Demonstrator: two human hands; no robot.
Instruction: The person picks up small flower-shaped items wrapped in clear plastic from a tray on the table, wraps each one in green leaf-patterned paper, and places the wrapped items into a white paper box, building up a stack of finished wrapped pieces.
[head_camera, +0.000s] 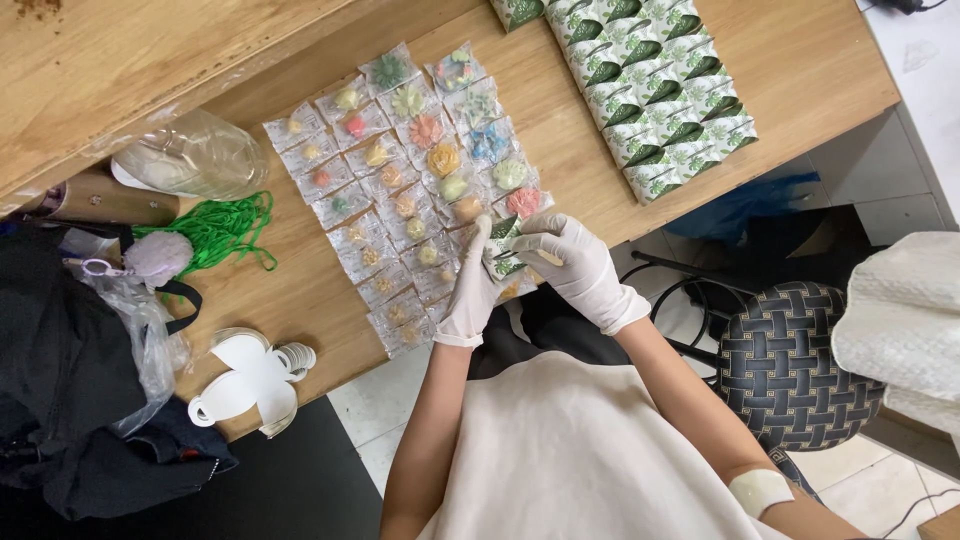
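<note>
Both my hands wear white gloves near the table's front edge. My left hand (473, 290) and my right hand (580, 265) together hold a small white packet with a green leaf print (503, 251); the right hand also grips thin metal tweezers (528, 254) at it. Just beyond the hands lie rows of clear little bags with small coloured flower-shaped pieces (420, 170), laid out on the wooden table (300, 270).
Rows of matching leaf-print packets (655, 85) lie at the far right. To the left are green cord (215, 230), a clear plastic bag (195, 155), white paper cut-outs (250, 380) and black cloth (70, 390). A woven chair seat (795, 350) stands on the right.
</note>
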